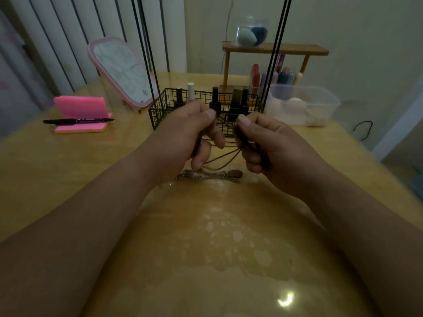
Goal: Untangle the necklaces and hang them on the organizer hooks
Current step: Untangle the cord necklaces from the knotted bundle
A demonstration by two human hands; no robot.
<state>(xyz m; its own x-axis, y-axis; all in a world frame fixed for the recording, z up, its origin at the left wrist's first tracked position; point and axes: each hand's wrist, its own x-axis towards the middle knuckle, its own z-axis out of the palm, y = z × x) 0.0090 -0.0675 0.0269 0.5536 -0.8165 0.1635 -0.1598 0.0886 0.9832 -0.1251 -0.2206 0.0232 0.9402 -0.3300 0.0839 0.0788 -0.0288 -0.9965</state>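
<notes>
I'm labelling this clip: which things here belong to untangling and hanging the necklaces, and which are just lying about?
In the job: left hand, right hand, both pinching the cord necklace; chain necklace on the table; wire rack, probably the organizer.
Lying about: marker, pink notes, mirror, sponge jar, plastic tub, nail polish bottles.

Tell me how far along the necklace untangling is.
Early. No necklace looks hung yet. In hand: the left hand and right hand each pinch a dark cord necklace, its loops slack between them. Left: the chain necklace with a round pendant lies on the table below, and both need hanging.
</notes>
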